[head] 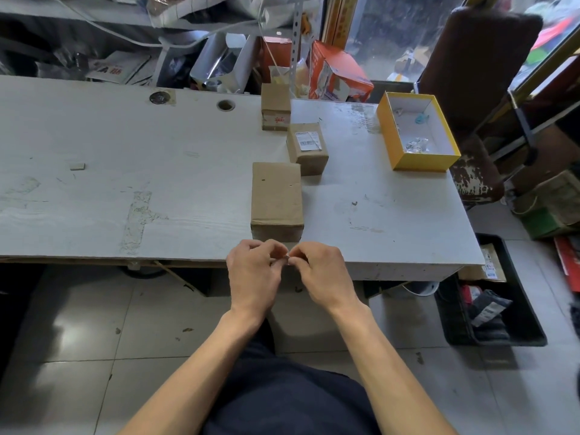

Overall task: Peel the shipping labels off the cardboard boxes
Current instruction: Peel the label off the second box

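Both grips, left hand (252, 271) and right hand (317, 268), pinch a small scrap (287, 258), likely peeled label, at the counter (94, 171) edge. I should ball it tightly, then address the labelled box (307, 149).

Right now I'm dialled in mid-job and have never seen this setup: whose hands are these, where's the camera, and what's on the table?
There is no machine here: a person works with bare hands, and the single picture comes from a wide-angle camera on their head, looking forward and down. The left hand and right hand meet at the table's near edge, fingertips pinching a small scrap between them; what it is, is too small to tell. On the table stand three cardboard boxes: a near box with a bare top, a middle box bearing a white shipping label, and a far box. An open yellow box sits to the right.
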A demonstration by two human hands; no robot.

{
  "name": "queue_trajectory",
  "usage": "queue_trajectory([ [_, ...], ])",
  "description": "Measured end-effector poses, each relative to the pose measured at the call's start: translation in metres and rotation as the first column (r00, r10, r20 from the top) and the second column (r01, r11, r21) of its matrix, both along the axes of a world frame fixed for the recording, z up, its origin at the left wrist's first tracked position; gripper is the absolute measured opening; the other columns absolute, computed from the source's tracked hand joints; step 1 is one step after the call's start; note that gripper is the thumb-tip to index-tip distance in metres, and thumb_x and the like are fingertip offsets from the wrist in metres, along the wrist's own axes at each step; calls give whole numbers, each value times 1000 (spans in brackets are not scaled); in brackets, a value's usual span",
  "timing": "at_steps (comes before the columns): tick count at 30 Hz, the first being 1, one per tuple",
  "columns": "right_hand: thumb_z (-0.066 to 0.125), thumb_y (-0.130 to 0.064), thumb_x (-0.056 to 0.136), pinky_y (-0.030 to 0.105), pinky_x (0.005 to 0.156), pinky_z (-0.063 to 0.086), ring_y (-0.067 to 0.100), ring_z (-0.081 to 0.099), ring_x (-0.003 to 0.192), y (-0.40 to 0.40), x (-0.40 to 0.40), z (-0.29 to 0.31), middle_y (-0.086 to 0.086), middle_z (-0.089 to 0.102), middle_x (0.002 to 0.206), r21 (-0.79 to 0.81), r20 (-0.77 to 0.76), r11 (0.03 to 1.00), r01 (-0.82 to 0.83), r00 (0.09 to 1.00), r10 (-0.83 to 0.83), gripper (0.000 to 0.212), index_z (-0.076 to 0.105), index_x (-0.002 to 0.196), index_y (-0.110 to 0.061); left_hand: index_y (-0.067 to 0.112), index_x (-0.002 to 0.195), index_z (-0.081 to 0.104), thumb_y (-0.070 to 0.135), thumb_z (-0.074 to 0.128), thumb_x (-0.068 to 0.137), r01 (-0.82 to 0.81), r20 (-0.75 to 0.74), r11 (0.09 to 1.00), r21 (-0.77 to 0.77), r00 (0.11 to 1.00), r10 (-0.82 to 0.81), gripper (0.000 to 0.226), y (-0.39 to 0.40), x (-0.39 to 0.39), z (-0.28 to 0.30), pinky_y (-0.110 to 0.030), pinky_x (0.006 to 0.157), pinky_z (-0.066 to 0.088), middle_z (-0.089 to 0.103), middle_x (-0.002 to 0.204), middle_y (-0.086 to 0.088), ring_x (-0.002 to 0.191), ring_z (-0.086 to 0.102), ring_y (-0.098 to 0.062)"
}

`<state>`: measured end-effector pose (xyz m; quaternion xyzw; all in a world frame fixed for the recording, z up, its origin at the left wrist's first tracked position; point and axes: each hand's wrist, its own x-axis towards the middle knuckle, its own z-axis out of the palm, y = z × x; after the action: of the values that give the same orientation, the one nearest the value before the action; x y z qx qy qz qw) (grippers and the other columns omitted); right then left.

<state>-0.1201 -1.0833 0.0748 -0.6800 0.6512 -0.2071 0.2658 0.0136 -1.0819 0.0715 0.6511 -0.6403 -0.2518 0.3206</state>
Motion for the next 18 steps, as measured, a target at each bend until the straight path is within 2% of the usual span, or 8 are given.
queue_trajectory([
  [3, 61, -22, 93, 34, 75, 51, 17, 62, 82, -17, 0, -1, -1, 70, 88, -24, -31, 1000, 17, 999, -18, 11, 70, 94, -16, 22, 83, 78, 8, 82, 72, 51, 83, 996, -69, 996, -46, 19, -17, -3, 2, -54, 90, 47, 68, 80, 4, 96, 62, -21],
  [5, 62, -20, 92, 34, 74, 51, 14, 61, 78, -30, -2, -1, -4, 69, 85, -27, -4, 998, 62, 998, -62, 9, 70, 90, -17, 21, 94, 78, 10, 80, 75, 122, 64, 992, -27, 991, -120, 22, -29, -2, 4, -51, 97, 44, 70, 92, 0, 108, 58, -23],
  [7, 63, -20, 92, 31, 72, 52, 9, 60, 75, -43, -4, 1, -9, 66, 80, -9, 29, 994, 106, 994, -106, 8, 70, 88, -19, 23, 102, 77, 13, 80, 75, 193, 55, 981, 17, 980, -194, 29, -45, 1, 4, -46, 98, 43, 71, 97, 4, 112, 53, -21],
  [11, 68, -24, 89, 25, 70, 52, 4, 61, 73, -64, -3, 9, -11, 66, 77, -7, 75, 990, 144, 987, -143, 7, 70, 84, -19, 28, 84, 78, 24, 83, 72, 211, 124, 977, -42, 971, -204, 13, -83, 6, -2, -47, 86, 44, 68, 70, 11, 91, 54, -20],
  [13, 72, -25, 86, 24, 66, 50, 6, 60, 70, -73, -5, 13, -10, 66, 75, -50, 49, 987, 150, 988, -147, 9, 69, 80, -18, 28, 77, 76, 29, 77, 75, 235, 145, 969, -74, 964, -222, 2, -97, 7, -5, -45, 83, 42, 63, 62, 12, 83, 51, -18],
  [18, 74, -14, 82, 24, 62, 47, 13, 61, 68, -87, -15, 17, -4, 68, 75, -165, -86, 981, 101, 989, -116, 4, 72, 81, -17, 27, 76, 77, 29, 71, 74, 292, 161, 955, -51, 946, -281, 6, -128, 1, -11, -38, 79, 36, 66, 67, 11, 84, 50, -21],
])
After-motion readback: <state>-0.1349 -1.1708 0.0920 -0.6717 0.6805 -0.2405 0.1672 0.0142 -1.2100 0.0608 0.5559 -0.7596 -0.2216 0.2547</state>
